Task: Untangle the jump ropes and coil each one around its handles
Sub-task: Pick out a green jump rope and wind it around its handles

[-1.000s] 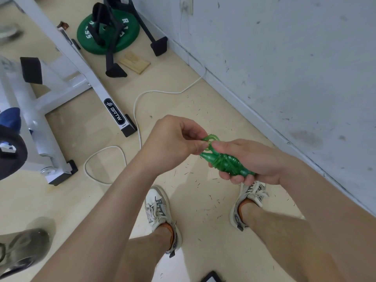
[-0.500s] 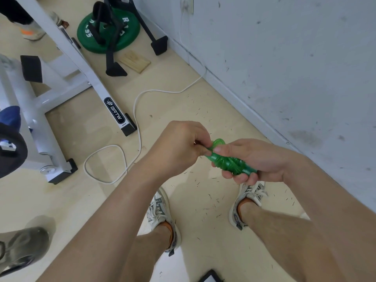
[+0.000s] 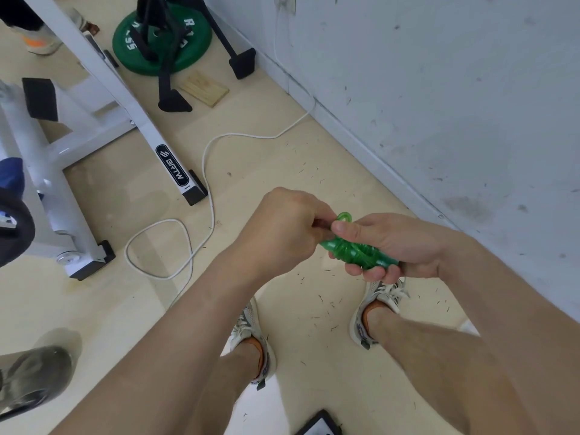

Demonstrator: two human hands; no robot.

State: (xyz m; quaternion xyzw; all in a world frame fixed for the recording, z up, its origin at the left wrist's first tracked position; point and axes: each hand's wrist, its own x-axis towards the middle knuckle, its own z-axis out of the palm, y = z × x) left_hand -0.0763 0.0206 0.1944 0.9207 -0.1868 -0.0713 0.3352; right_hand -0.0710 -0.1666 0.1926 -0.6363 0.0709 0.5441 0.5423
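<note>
The left hand [image 3: 282, 227] pinches, the right hand [image 3: 395, 240] clasps the jump rope [image 3: 357, 255] — white cable [image 3: 204, 158] below

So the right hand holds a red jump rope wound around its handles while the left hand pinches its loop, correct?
No: the head view shows the jump rope is green, not red. The right hand holds it, wound up, and the left hand pinches its loop.

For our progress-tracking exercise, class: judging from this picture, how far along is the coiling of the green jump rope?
Done: the green jump rope is mostly wound into a tight bundle, gripped by the right hand. In hand: the left hand pinches a last loop at the bundle's end. Left: securing that loop; no other ropes show here.
</note>
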